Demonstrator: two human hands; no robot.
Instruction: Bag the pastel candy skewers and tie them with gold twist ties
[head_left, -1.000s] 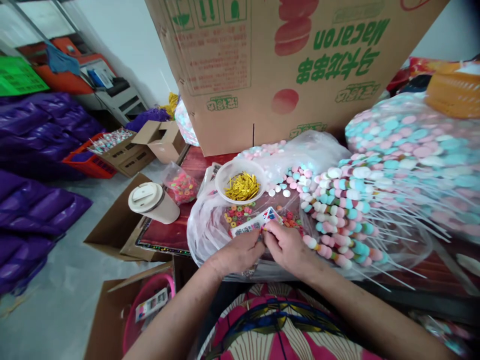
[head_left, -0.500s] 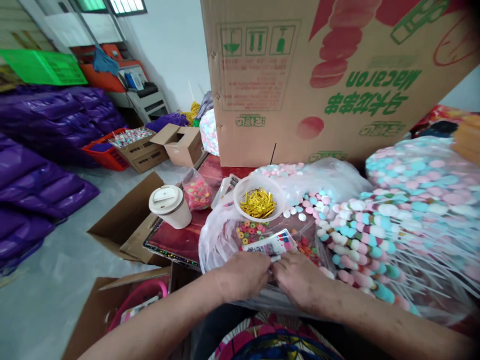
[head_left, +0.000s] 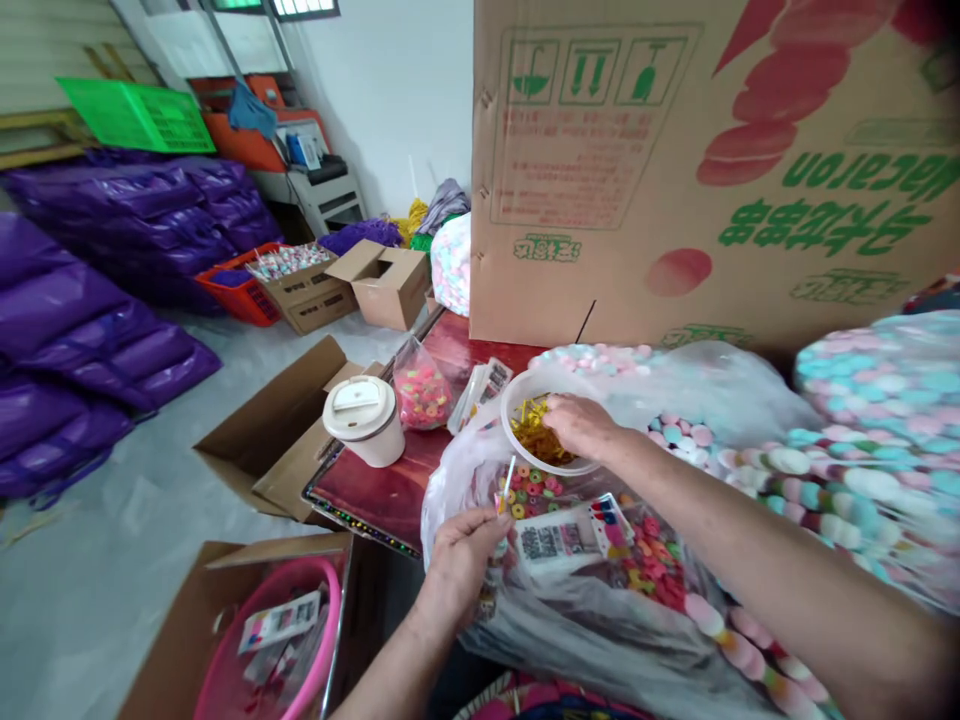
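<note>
My left hand (head_left: 466, 555) is closed around a white stick (head_left: 509, 482) that points up from the fingers, with some clear wrapping around its base; what hangs below is mostly hidden by the hand. Over the white bowl (head_left: 514, 432), my right hand (head_left: 583, 430) has its fingers pinched together among the gold twist ties (head_left: 534, 425). Printed plastic pouches (head_left: 559, 535) lie flat in front of the bowl, between the hands. Around them are colourful ring candies (head_left: 534, 487) and red and orange candies (head_left: 658, 570), on a clear plastic sheet.
A large cardboard carton (head_left: 600, 200) stands behind the table. Pink, white and blue candy skewers (head_left: 832, 480) are piled at right. A lidded cup (head_left: 365, 420) and a bag of ring candies (head_left: 421, 388) sit at left. A pink basket (head_left: 326, 640) holds pouches at lower left.
My hands, together over the pouches before, have parted. My right hand has moved up into the bowl, and my left has moved left with the stick. The view has shifted left.
</note>
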